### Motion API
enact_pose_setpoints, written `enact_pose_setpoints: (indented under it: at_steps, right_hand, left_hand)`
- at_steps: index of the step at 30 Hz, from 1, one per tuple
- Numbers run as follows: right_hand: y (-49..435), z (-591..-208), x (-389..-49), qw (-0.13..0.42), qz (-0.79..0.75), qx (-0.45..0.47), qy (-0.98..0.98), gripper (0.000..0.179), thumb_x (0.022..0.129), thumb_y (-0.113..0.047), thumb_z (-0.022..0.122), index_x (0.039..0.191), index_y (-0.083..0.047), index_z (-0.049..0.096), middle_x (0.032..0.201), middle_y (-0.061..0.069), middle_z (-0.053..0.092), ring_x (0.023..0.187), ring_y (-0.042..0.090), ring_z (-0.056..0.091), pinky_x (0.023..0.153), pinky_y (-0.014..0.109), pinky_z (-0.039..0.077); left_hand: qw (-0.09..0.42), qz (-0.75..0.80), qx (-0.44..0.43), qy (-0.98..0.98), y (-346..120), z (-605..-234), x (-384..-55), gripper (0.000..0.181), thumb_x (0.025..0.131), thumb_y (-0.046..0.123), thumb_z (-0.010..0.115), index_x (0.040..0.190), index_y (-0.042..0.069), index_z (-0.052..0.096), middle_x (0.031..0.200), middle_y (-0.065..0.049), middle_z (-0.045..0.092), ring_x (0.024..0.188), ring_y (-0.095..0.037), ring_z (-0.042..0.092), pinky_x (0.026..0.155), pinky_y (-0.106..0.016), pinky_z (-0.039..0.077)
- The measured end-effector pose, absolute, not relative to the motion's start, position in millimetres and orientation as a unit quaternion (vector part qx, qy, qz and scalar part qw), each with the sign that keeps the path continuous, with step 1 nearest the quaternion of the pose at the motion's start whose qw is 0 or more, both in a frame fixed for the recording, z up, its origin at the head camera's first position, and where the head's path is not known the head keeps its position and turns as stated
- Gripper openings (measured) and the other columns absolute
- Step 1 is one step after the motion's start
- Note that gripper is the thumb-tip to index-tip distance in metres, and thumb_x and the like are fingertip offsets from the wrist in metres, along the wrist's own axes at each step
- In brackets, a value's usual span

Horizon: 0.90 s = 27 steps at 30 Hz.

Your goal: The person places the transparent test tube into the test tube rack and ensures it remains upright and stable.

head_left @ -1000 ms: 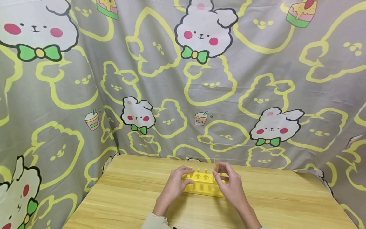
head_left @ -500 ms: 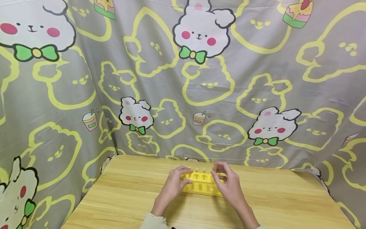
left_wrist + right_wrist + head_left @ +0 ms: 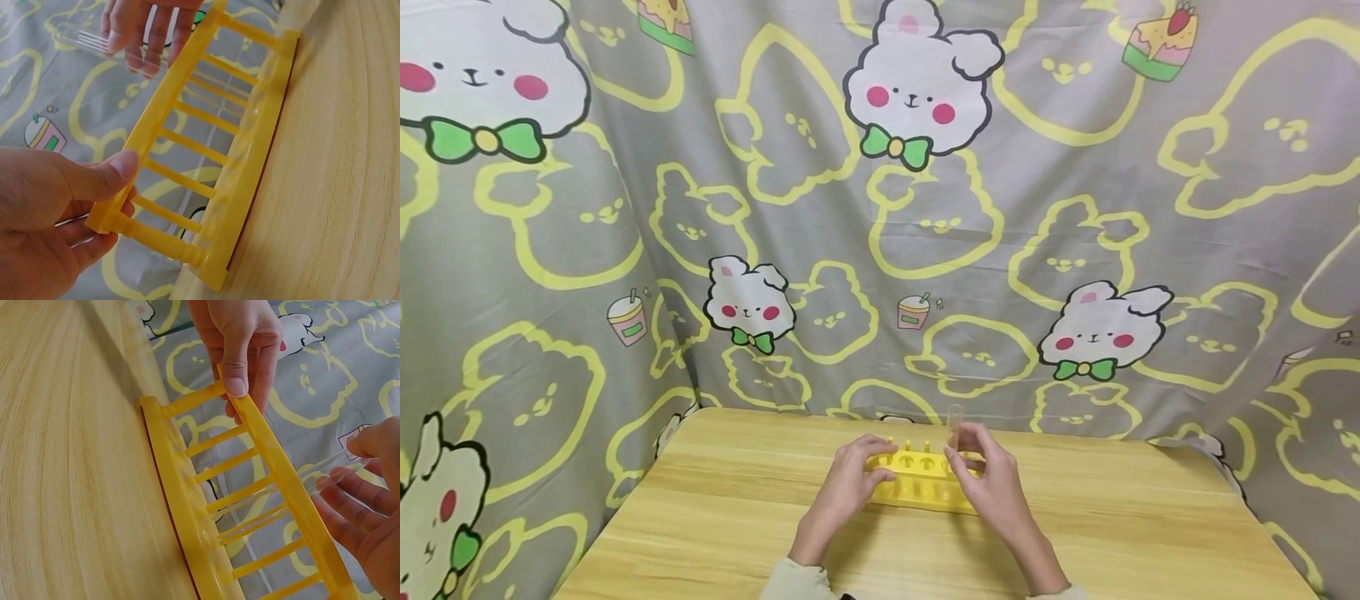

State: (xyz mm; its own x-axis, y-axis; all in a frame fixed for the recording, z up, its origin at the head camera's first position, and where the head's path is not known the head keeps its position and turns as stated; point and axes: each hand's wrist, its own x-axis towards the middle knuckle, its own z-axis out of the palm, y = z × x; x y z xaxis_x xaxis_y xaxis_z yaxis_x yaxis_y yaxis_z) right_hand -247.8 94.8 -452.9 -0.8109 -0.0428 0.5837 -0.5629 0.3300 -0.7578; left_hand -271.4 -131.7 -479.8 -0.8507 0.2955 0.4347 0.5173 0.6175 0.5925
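Note:
A yellow test tube rack (image 3: pixel 910 502) stands on the wooden table, its top plate joined to the base by several posts. My left hand (image 3: pixel 848 479) grips the left end of the top plate; in the left wrist view the thumb (image 3: pixel 122 165) lies on one side and fingers curl behind. Toward the rack's right part, my right hand (image 3: pixel 988 471) pinches a clear test tube (image 3: pixel 954 414) between thumb and fingers. The tube stands upright through a hole in the top plate. Its lower part shows between the posts in the right wrist view, and its upper end rises above my fingers.
The light wooden table (image 3: pixel 700 508) extends to both sides and in front of the rack. A grey curtain (image 3: pixel 820 233) with rabbit prints hangs right behind the table's back edge and along the sides. Short yellow pegs (image 3: pixel 907 446) stick up along the rack's back.
The head view has turned slightly to the right, so everything sits a little further left in it. Both hands keep their hold on the rack and the test tube.

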Motion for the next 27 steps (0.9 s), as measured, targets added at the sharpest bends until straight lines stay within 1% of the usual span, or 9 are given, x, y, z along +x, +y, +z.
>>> enact_pose_setpoints:
  at_steps: [5,9,15,20,23,27]
  right_hand:
    - [99,-472,-264,0.24,0.544,0.192,-0.781,0.031,0.09,0.007,0.074,0.115,-0.009,0.064,0.099,0.011,0.07,0.094,0.028,0.072,0.074,0.032,0.065]
    - [102,-480,-270,0.226,0.544,0.198,-0.784,0.031,0.092,0.0,0.076,0.118,-0.013,0.065,0.102,0.007,0.071,0.097,0.023,0.072,0.076,0.028,0.063]
    - [103,-481,-272,0.213,0.537,0.196,-0.792,0.035,0.093,-0.008,0.077,0.127,-0.009,0.066,0.108,0.006,0.071,0.102,0.022,0.071,0.079,0.027,0.062]
    - [113,-481,-271,0.229,0.522,0.185,-0.801,0.039,0.092,-0.007,0.078,0.13,-0.009,0.066,0.11,0.008,0.072,0.101,0.024,0.072,0.078,0.027,0.063]
    - [122,-480,-271,0.244,0.505,0.192,-0.805,0.039,0.092,-0.005,0.077,0.129,-0.007,0.066,0.109,0.009,0.072,0.1,0.027,0.072,0.077,0.027,0.063]
    - [137,-480,-269,0.26,0.484,0.196,-0.812,0.038,0.092,-0.003,0.077,0.129,-0.005,0.066,0.109,0.004,0.071,0.102,0.028,0.071,0.079,0.031,0.064]
  left_hand:
    - [0.15,-0.374,-0.23,-0.886,-132,-480,-273,0.036,0.082,0.003,0.083,0.117,-0.001,0.074,0.117,-0.013,0.071,0.112,-0.032,0.067,0.1,-0.046,0.056]
    - [0.155,-0.376,-0.226,-0.885,-133,-481,-276,0.036,0.081,0.003,0.084,0.116,-0.001,0.074,0.117,-0.012,0.07,0.112,-0.033,0.066,0.099,-0.048,0.056]
    - [0.152,-0.375,-0.218,-0.888,-136,-485,-278,0.038,0.081,0.004,0.084,0.117,-0.001,0.074,0.119,-0.012,0.069,0.113,-0.035,0.065,0.1,-0.05,0.055]
    - [0.135,-0.378,-0.214,-0.891,-134,-485,-279,0.043,0.082,0.006,0.084,0.123,0.0,0.071,0.123,-0.014,0.068,0.116,-0.035,0.064,0.102,-0.05,0.054]
    - [0.134,-0.38,-0.218,-0.889,-134,-483,-280,0.045,0.084,0.009,0.083,0.126,0.001,0.07,0.125,-0.014,0.068,0.118,-0.035,0.063,0.103,-0.05,0.053]
    - [0.136,-0.388,-0.222,-0.884,-139,-482,-282,0.043,0.088,0.015,0.081,0.127,0.001,0.069,0.126,-0.014,0.068,0.119,-0.035,0.063,0.104,-0.052,0.052]
